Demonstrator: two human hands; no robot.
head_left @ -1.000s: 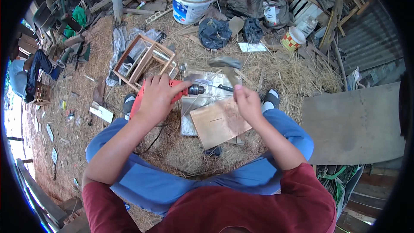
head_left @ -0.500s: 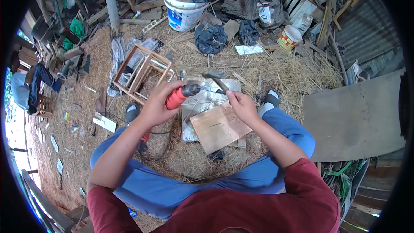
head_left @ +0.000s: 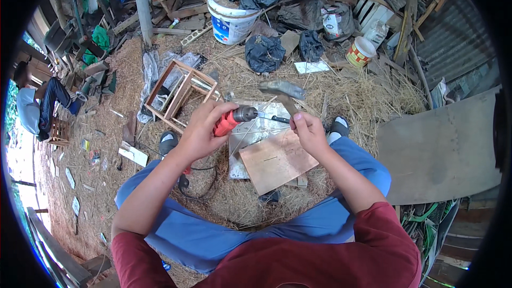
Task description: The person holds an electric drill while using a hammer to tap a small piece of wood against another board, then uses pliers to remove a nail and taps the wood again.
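Note:
My left hand [head_left: 204, 132] is wrapped round a red drill [head_left: 226, 124], its dark chuck pointing right. From the chuck runs a thin metal shaft, ending in a black piece [head_left: 279, 119] close to my right fingers; whether those fingers touch it I cannot tell. My right hand [head_left: 311, 135] is closed on the wooden handle of a hammer [head_left: 288, 103], whose grey head is smeared by motion. Below both hands lies a flat brown wooden board [head_left: 277, 165] with a short dark slot, partly over a worn silvery slab [head_left: 237, 166].
A wooden frame [head_left: 169, 111] lies beyond my left hand. Farther off are a white bucket [head_left: 229, 28], black plastic bags [head_left: 264, 54] and a small patterned tub [head_left: 360, 52]. A large flat sheet [head_left: 437, 146] is at the right. Another person [head_left: 40, 108] sits far left.
My right hand has shifted slightly right and down, and the hammer's head has swung round into a blur. The drill appears a little farther right; the whole view has shifted slightly too.

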